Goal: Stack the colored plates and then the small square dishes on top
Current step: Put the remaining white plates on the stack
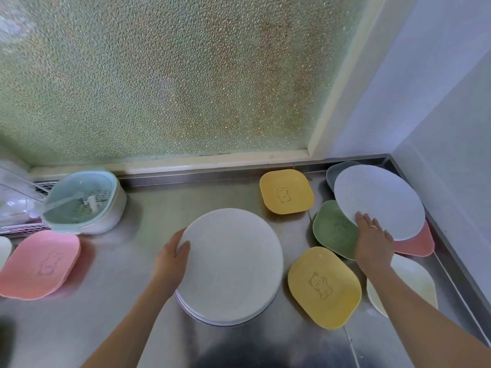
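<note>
Steel counter (148, 251); left hand (172, 257) gripping plate stack (231, 266) edge, right hand (373, 241) gripping lavender plate (380, 200) rim.

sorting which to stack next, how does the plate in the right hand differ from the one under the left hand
The pale blue plate is lifted and tilted over the square dishes; the white plate lies flat atop a stack. The right hand holds the blue one's near edge; the left hand holds the white one's rim. Both are round.

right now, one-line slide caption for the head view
Left hand steadies the white plate stack while right hand lifts a pale blue plate.
</note>
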`<state>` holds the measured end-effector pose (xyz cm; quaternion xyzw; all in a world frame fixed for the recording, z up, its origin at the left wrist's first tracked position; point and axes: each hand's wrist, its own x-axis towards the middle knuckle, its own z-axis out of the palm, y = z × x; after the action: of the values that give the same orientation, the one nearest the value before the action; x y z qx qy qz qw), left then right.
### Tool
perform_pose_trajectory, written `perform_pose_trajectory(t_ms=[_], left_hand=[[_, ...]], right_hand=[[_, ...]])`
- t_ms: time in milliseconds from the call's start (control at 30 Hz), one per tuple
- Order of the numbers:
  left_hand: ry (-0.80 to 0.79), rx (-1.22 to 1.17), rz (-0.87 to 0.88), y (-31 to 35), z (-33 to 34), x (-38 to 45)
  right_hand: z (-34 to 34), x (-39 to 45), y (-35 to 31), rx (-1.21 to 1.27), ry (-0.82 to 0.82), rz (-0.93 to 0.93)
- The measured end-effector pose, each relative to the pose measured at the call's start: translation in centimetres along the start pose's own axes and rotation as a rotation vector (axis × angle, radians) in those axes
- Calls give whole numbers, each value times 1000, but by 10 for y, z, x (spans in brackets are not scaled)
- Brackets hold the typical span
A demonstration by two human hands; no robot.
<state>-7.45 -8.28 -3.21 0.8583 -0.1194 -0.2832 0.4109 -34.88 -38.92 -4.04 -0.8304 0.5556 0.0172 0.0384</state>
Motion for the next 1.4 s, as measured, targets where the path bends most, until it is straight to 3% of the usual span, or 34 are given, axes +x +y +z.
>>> perform_pose_trajectory(t_ms=[200,633,867,1200,1400], left_hand=[[-3,10,-5,-3,0,1],[-32,-41,45,-1,-3,-6],[-45,-71,68,-5,-8,-9],[-20,-268,5,-5,-12,-14],[-62,-303,37,-3,-12,-19]], right_hand=[[-7,-2,0,-23,49,8],[-48,-33,-46,212,476,-121],[-47,-99,-95,324,666,-452],[2,-174,-118,297,653,-857],[15,-189,-119,289,465,-1027]])
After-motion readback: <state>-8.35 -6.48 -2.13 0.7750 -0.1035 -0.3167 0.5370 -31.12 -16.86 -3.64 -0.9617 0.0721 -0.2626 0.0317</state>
